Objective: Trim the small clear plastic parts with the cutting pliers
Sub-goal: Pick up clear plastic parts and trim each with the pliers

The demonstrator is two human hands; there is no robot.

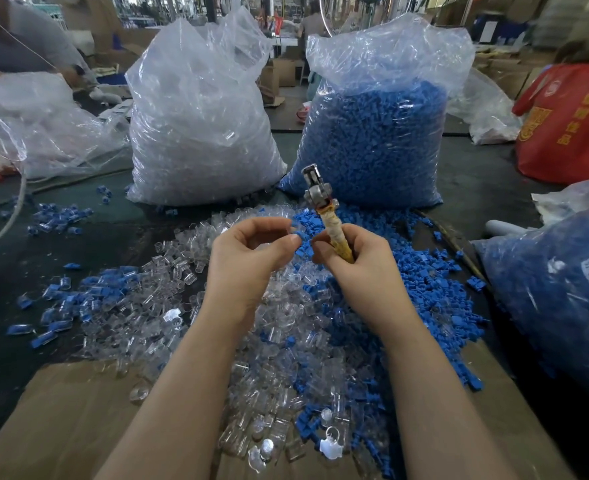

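2 full bags, one of clear parts (199,133) and one of blue parts (372,143), were seen behind a wide loose pile (275,341) of both kinds, so most of the work was judged left. The pliers (324,209) were gripped upright by the right hand (352,261). A clear part (290,227), hard to see, seemed pinched in the left hand (248,258), not yet cut.
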